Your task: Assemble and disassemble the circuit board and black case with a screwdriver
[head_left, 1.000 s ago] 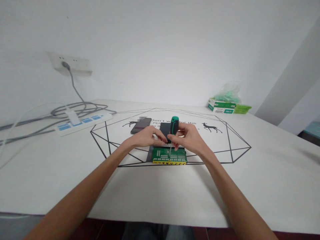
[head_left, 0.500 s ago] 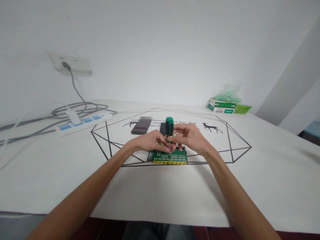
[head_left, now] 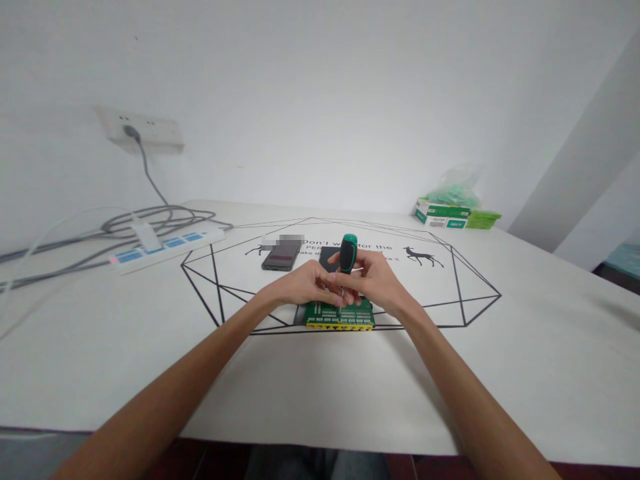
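A screwdriver [head_left: 349, 255] with a green and black handle stands nearly upright, leaning slightly right at the top. My right hand [head_left: 377, 277] has its fingers closed round the lower handle. Pinched around the thin shaft are the fingertips of my left hand [head_left: 309, 283], just above a green circuit board [head_left: 357, 313]. The board lies flat on the table, with a row of yellow parts [head_left: 340, 327] along its near edge. Fingers cover much of the board's far side, and the exact contact of the screwdriver's tip is hard to make out.
A phone [head_left: 283, 253] lies behind my left hand, and a dark flat object [head_left: 328, 257] sits behind the screwdriver. To the left are a power strip [head_left: 170, 252] and coiled grey cables [head_left: 135, 217]. Green-and-white boxes [head_left: 443, 212] with a plastic bag stand against the wall.
The screwdriver's handle has tipped to the right. My right hand has shifted slightly and its fingers have turned around the handle. My left fingertips have moved a little right along with it.
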A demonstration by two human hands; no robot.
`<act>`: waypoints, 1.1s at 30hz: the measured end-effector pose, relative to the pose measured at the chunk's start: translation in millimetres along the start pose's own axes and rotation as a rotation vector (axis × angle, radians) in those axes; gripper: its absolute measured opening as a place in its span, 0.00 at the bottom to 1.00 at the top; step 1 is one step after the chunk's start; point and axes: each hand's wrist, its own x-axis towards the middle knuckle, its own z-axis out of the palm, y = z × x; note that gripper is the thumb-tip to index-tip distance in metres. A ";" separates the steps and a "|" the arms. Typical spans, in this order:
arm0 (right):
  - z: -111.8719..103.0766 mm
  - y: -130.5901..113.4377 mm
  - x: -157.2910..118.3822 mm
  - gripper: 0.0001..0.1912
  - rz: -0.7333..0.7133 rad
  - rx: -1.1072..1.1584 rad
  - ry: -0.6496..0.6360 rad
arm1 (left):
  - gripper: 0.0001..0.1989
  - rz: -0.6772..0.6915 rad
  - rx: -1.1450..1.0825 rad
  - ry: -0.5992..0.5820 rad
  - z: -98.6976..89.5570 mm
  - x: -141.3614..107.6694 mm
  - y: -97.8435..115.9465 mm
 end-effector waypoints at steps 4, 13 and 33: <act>-0.3 -1.5 -1.1 0.22 0.018 -0.021 -0.020 | 0.09 0.009 0.001 -0.058 -0.9 -1.2 0.8; 1.8 -5.2 -2.7 0.18 0.007 -0.071 -0.052 | 0.07 0.005 -0.024 -0.002 0.6 0.4 -5.7; 0.9 -1.8 -1.3 0.16 -0.012 -0.063 -0.081 | 0.07 -0.039 0.045 -0.019 1.2 0.0 -5.0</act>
